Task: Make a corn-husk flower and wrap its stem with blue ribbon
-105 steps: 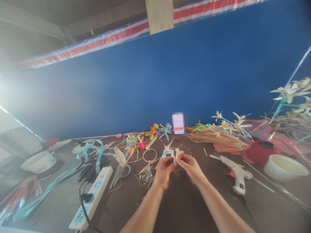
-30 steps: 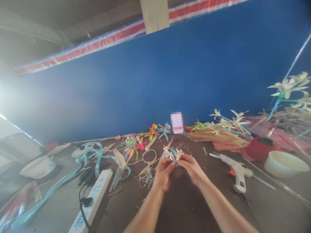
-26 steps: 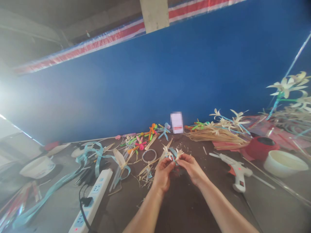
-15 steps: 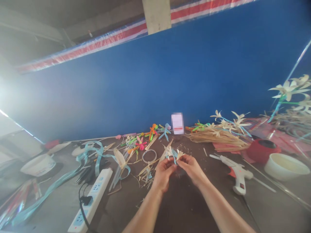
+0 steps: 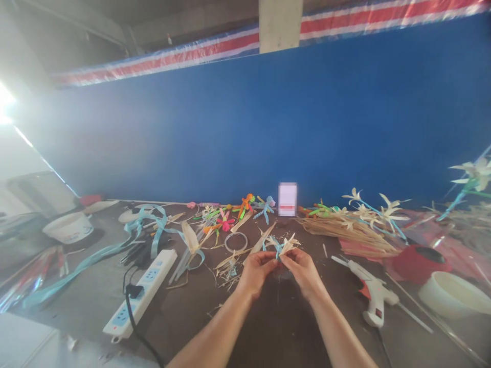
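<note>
the flower (image 5: pixel 289 246) has tilted rightward, left hand (image 5: pixel 256 272) and right hand (image 5: pixel 302 269) both pinching it beside a blue strip (image 5: pixel 277 249)!

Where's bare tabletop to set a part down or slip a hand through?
Mostly bare tabletop: between left forearm and right forearm; power strip to left forearm; right forearm to glue gun. Crowded: back edge, with colourful figures and tan bundle; beside the left hand, with tan scraps; around the blue ribbon.

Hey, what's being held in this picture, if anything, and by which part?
A pale flower with a blue strip, pinched near its lower end by the left hand and right hand.
</note>
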`<state>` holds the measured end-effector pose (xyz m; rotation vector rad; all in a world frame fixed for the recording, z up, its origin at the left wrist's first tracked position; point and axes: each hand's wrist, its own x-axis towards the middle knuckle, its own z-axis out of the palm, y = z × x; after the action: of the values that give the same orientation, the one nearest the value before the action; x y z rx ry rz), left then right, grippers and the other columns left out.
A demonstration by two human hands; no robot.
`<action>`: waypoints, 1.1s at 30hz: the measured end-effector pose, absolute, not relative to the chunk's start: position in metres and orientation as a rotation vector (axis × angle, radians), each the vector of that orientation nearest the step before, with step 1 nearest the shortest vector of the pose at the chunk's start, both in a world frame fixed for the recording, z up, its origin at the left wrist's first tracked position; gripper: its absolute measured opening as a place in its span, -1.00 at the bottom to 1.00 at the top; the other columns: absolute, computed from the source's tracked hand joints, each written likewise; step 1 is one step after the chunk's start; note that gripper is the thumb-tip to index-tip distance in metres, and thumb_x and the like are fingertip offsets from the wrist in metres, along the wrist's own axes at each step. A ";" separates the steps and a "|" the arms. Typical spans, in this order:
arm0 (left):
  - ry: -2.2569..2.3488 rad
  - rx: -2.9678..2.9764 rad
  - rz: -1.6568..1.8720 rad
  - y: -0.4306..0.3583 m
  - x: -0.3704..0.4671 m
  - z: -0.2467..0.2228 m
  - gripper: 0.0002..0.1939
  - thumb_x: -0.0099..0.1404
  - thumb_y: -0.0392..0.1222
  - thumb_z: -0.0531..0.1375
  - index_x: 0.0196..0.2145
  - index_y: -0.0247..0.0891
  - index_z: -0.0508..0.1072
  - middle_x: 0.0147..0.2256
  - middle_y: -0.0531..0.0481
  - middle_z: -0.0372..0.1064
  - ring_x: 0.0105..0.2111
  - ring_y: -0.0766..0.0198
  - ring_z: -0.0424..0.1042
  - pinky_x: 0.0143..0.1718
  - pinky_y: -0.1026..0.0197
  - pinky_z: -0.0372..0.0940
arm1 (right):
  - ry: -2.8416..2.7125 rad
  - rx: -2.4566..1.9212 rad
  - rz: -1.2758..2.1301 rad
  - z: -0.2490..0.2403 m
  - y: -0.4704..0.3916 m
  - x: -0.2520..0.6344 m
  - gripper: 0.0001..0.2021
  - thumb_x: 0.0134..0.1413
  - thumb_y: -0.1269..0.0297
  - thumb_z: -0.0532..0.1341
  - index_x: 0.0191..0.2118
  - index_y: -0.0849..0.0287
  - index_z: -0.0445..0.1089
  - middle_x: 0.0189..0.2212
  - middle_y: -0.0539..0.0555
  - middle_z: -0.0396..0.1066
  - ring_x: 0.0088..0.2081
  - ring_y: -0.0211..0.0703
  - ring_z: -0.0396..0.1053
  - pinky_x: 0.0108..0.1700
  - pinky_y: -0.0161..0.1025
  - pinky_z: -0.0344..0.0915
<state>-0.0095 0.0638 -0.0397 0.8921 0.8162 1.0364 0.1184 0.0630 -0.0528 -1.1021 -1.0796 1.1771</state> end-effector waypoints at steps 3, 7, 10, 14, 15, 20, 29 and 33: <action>0.806 0.883 1.053 0.063 -0.009 -0.040 -0.69 -0.11 -0.16 0.28 -0.38 -0.38 0.42 -0.54 -0.08 0.41 -0.56 0.29 0.38 -0.51 0.30 0.23 | -1.063 -1.132 1.158 -0.051 0.062 0.117 -0.84 -0.24 0.23 0.24 -0.57 0.22 0.32 -0.69 -0.03 0.32 -0.62 -0.27 0.23 -0.52 -0.33 0.13; 0.795 0.913 1.048 0.063 -0.009 -0.039 -0.69 -0.09 -0.15 0.27 -0.37 -0.39 0.41 -0.55 -0.07 0.41 -0.58 0.30 0.37 -0.53 0.31 0.22 | -1.062 -1.171 1.114 -0.050 0.062 0.116 -0.84 -0.24 0.24 0.24 -0.58 0.23 0.31 -0.71 -0.05 0.30 -0.63 -0.30 0.21 -0.55 -0.37 0.10; 0.809 0.960 1.049 0.062 -0.009 -0.041 -0.69 -0.05 -0.13 0.24 -0.34 -0.37 0.39 -0.51 -0.06 0.42 -0.55 0.29 0.38 -0.57 0.34 0.20 | -1.071 -1.182 1.093 -0.049 0.061 0.116 -0.84 -0.24 0.24 0.23 -0.57 0.23 0.30 -0.70 -0.06 0.29 -0.64 -0.30 0.21 -0.57 -0.37 0.10; 0.813 1.020 1.057 0.063 -0.010 -0.047 -0.68 -0.04 -0.12 0.23 -0.32 -0.35 0.37 -0.55 -0.02 0.40 -0.55 0.28 0.39 -0.58 0.34 0.20 | -1.096 -1.137 1.115 -0.049 0.059 0.114 -0.85 -0.20 0.26 0.21 -0.56 0.22 0.28 -0.71 -0.08 0.26 -0.66 -0.33 0.20 -0.57 -0.38 0.12; 0.808 1.022 1.061 0.063 -0.010 -0.048 -0.68 -0.03 -0.12 0.23 -0.32 -0.34 0.36 -0.56 -0.01 0.39 -0.56 0.28 0.38 -0.58 0.34 0.20 | -1.099 -1.130 1.109 -0.049 0.059 0.113 -0.85 -0.20 0.26 0.21 -0.57 0.22 0.27 -0.71 -0.08 0.26 -0.66 -0.33 0.19 -0.56 -0.38 0.12; 0.791 0.976 1.086 0.065 -0.009 -0.054 -0.70 -0.01 -0.11 0.21 -0.34 -0.32 0.30 -0.57 0.02 0.37 -0.58 0.30 0.37 -0.62 0.35 0.20 | -1.067 -1.152 1.077 -0.055 0.058 0.107 -0.84 -0.22 0.24 0.22 -0.55 0.23 0.30 -0.69 -0.06 0.30 -0.63 -0.32 0.21 -0.55 -0.38 0.14; 0.879 1.028 1.139 0.064 -0.007 -0.055 -0.75 0.00 -0.14 0.19 -0.36 -0.33 0.30 -0.59 0.02 0.36 -0.59 0.32 0.36 -0.63 0.37 0.19 | -1.051 -1.123 1.177 -0.056 0.058 0.109 -0.80 -0.23 0.20 0.24 -0.52 0.25 0.32 -0.69 -0.04 0.32 -0.61 -0.28 0.25 -0.52 -0.36 0.16; 0.903 1.064 1.138 0.066 -0.008 -0.055 -0.77 0.01 -0.16 0.18 -0.37 -0.33 0.32 -0.58 0.02 0.37 -0.59 0.32 0.36 -0.63 0.37 0.19 | -1.063 -1.147 1.152 -0.055 0.058 0.111 -0.81 -0.22 0.20 0.23 -0.53 0.25 0.33 -0.69 -0.04 0.32 -0.60 -0.28 0.25 -0.50 -0.35 0.16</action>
<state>-0.0082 0.0657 -0.0552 1.0638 0.9030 1.1379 0.1110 0.0577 -0.0547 -1.1471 -1.0631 1.1517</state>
